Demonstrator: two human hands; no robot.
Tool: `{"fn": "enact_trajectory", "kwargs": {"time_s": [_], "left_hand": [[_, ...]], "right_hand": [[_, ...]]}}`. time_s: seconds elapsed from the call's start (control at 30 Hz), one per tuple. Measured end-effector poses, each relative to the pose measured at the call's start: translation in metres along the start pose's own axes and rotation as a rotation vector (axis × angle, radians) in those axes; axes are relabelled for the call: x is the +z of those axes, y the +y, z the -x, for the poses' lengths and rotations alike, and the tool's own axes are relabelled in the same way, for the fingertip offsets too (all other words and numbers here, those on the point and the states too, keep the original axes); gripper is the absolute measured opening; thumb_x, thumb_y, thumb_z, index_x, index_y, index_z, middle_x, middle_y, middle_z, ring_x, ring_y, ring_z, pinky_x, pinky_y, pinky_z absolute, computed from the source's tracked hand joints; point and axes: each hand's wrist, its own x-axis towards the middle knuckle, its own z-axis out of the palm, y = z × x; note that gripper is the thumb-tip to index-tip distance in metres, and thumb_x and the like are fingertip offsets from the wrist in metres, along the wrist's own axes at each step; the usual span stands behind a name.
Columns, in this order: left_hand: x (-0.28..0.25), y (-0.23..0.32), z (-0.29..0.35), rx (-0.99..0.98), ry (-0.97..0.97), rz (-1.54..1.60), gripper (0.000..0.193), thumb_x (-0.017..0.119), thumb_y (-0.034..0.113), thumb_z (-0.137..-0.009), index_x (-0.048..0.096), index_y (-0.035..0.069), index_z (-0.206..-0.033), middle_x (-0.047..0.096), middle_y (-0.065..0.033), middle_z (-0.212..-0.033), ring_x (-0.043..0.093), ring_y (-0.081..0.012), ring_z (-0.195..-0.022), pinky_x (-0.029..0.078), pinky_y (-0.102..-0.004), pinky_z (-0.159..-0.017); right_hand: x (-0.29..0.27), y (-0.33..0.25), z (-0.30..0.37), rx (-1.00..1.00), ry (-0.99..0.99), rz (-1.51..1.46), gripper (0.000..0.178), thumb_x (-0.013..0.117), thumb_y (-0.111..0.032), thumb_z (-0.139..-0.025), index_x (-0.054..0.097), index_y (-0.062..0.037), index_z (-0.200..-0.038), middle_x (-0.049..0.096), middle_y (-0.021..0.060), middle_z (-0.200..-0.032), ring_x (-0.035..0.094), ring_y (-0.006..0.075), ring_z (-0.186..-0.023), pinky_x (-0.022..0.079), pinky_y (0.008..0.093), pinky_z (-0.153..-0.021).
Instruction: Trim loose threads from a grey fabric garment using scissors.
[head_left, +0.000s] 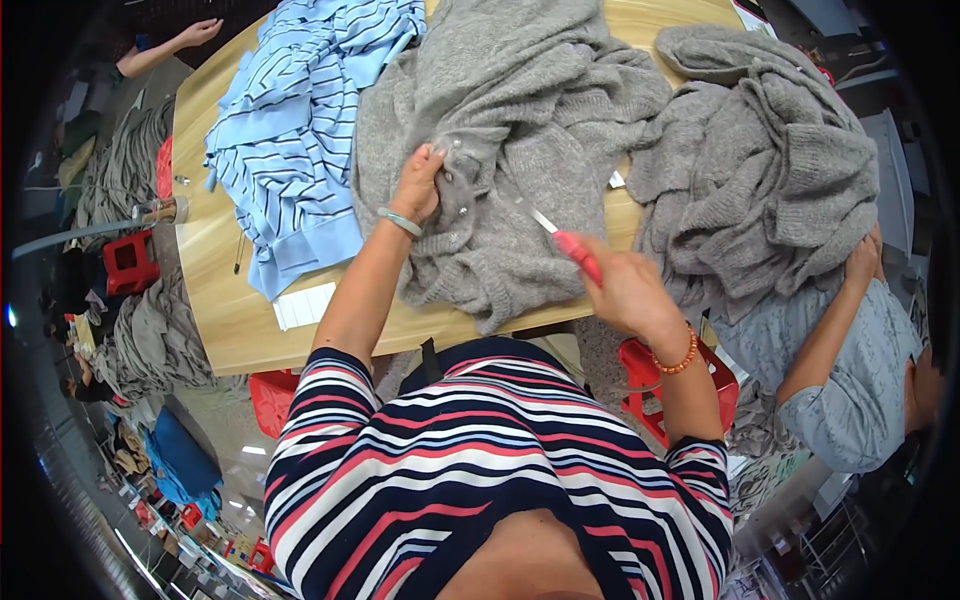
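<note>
- Hands: two of mine. Left fingers [430, 158] pinched on a fold of the near grey knit heap [550, 165]; right fingers [608, 268] closed round a red-handled tool [578, 257].
- Tool: one; metal tip points away from my right fingers, toward the pinched fold.
- Grey knit heaps: two. The near one spreads under and beyond my left fingers; the far grey heap [760, 170] lies right of my right fingers. Garments per heap: cannot tell.
- Blue striped heap [300, 140]: one, left of my left fingers.
- White paper [305, 307]: one sheet, nearer me and left of those fingers.
- Tabletop [215, 320]: pale yellow wood grain, beneath all three heaps.
- Room: co-worker [850, 370] right of my right fingers, touching the far grey heap; another person's arm [180, 43] far left. Red stools, at least two: one red stool [130, 265] left, another right. Piled cloth [160, 345] left, beyond the tabletop.
</note>
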Motion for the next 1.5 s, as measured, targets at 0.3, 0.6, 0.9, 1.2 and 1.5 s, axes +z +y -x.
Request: {"fn": "enact_trajectory", "kwargs": {"time_s": [0.3,0.6,0.9,1.2,1.5], "left_hand": [[-0.03,-0.04,-0.012,0.078,0.02,-0.125,0.007,0.061,0.008,-0.09,0.056,0.006,-0.094,0.062,0.0015,-0.088,0.054,-0.0069,-0.079,0.045,-0.0241,-0.073],[-0.045,-0.057,-0.01,0.128,0.138,-0.384,0.029,0.067,0.018,-0.086,0.062,-0.004,-0.103,0.063,-0.0014,-0.094,0.053,-0.0077,-0.08,0.044,-0.0236,-0.07],[-0.034,-0.048,-0.001,0.031,0.11,-0.258,0.037,0.068,0.021,-0.087,0.061,-0.005,-0.113,0.065,-0.0061,-0.107,0.06,-0.0144,-0.091,0.047,-0.0266,-0.082],[-0.019,-0.019,0.094,0.722,0.145,-1.504,0.043,0.072,0.019,-0.079,0.056,0.006,-0.117,0.06,-0.0108,-0.105,0.056,-0.027,-0.098,0.044,-0.0357,-0.085],[-0.067,-0.049,0.111,0.526,0.183,-1.602,0.038,0.068,0.017,-0.079,0.056,0.01,-0.115,0.059,-0.0109,-0.102,0.056,-0.0304,-0.095,0.043,-0.0399,-0.078]], "right_hand": [[0.015,-0.005,-0.039,-0.109,-0.002,0.108,0.041,0.057,-0.015,-0.085,0.051,-0.0134,-0.125,0.065,0.0235,-0.081,0.062,0.0432,-0.079,0.048,0.0515,-0.071],[0.021,0.0,-0.047,-0.172,-0.025,0.134,0.039,0.056,-0.016,-0.085,0.053,-0.0125,-0.124,0.064,0.0237,-0.078,0.062,0.0423,-0.077,0.049,0.05,-0.069],[0.04,-0.017,-0.019,-0.205,-0.247,0.109,0.038,0.056,-0.014,-0.084,0.054,-0.0085,-0.121,0.067,0.0219,-0.084,0.065,0.0393,-0.081,0.05,0.048,-0.072],[0.041,-0.005,-0.003,-0.118,-0.023,0.076,0.042,0.057,-0.009,-0.08,0.053,-0.0091,-0.122,0.065,0.0237,-0.082,0.064,0.0409,-0.077,0.05,0.049,-0.069],[0.066,-0.019,-0.001,-0.209,-0.179,0.183,0.04,0.058,-0.013,-0.083,0.053,-0.0115,-0.122,0.064,0.0241,-0.077,0.064,0.0406,-0.076,0.05,0.0491,-0.069]]}}
